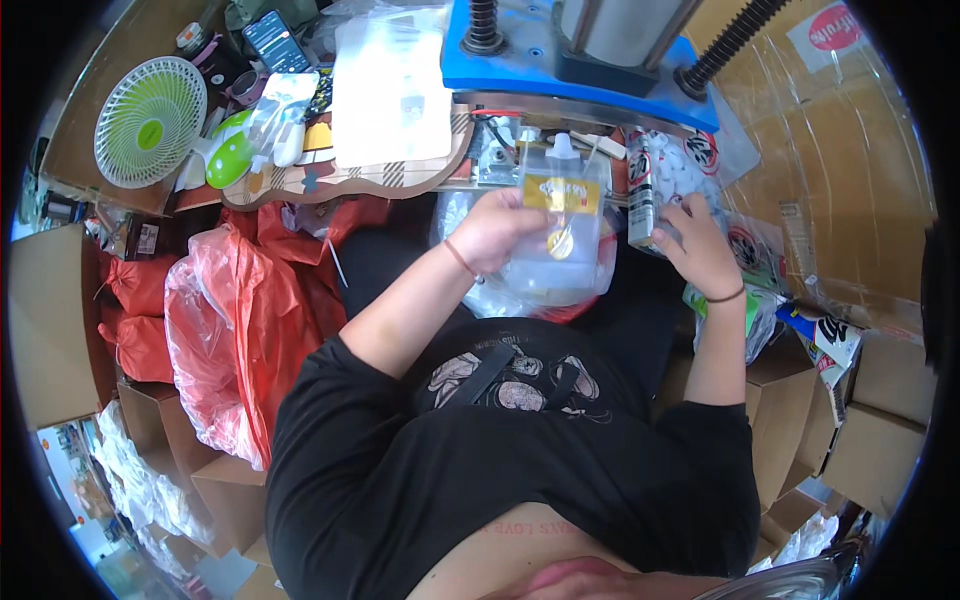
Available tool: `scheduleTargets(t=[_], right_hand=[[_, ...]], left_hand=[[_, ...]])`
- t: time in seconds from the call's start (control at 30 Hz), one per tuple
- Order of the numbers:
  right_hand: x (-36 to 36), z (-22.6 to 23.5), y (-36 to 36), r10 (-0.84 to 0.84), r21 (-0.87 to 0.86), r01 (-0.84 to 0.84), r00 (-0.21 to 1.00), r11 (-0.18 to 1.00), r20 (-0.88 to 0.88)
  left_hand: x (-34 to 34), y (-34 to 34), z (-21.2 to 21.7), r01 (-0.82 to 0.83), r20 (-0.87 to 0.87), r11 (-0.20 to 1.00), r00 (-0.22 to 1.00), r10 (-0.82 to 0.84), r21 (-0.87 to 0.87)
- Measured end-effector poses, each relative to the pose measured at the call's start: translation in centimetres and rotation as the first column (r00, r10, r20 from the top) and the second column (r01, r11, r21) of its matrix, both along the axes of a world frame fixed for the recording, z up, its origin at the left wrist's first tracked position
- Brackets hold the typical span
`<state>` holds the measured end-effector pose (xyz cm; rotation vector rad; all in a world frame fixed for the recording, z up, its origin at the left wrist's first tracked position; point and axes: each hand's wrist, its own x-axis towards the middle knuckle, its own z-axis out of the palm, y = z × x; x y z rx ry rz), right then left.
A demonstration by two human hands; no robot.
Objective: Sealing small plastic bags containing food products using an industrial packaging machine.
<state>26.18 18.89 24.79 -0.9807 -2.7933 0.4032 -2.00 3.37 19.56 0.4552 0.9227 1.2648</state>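
Pouch (556,215) of clear plastic sits in the left hand (497,228), up in front of the person's chest. It has a small white cap on top and a yellow label with a dark band across its front. The left hand's fingers are bent around the pouch's left side and pinch it tight.

The right hand (700,248) is just beside the pouch, on its right. Its fingers curl around a tall thin box (640,190) that is black and white with red marks. The box stands up straight next to a clear bag of white caps (678,165), and that bag has a round red and black mark on it.

Under the pouch lies a pile of clear bags (480,290) on the person's lap. Above the hands is a blue machine (560,65) with black springs. A flat stack of clear plastic sleeves (390,90) lies on a wooden board to the left of the machine. Far left stands a small fan (150,120), white and green. Red plastic bags (260,300) are piled low on the left. Brown cardboard boxes (880,420) sit on the right, and a red oval sticker (833,28) shows at the top right.
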Motion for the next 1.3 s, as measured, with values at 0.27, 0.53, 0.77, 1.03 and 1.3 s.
scheduleTargets(t=[0.27,0.53,0.77,1.03,1.3], right_hand=[[2.0,-0.9,1.6,0.109,-0.189,-0.128,0.988,0.974,-0.111],[-0.5,-2.3,1.7,-0.075,0.143,0.156,0.889,0.977,-0.452],[-1.2,-1.5,0.2,-0.045,0.233,0.122,0.949,0.965,-0.311],[-7.0,2.7,-5.0,0.057,-0.182,-0.228,0.758,0.957,-0.650],[-8.5,3.3,-3.9,0.221,-0.190,-0.327,0.875,0.926,-0.430]], left_hand=[[-5.9,1.8,-2.6,-0.388,-0.787,0.885,0.447,0.426,0.258],[-11.0,-5.0,-1.5,0.250,-0.674,0.948,-0.667,0.317,0.199],[-7.1,-5.8,-1.9,-0.167,-0.730,0.954,0.615,0.298,0.249],[-1.2,-4.5,1.0,0.146,-0.851,0.987,0.525,-0.024,0.062],[2.9,-4.0,-1.2,0.124,-0.169,0.982,0.981,-0.099,0.142]])
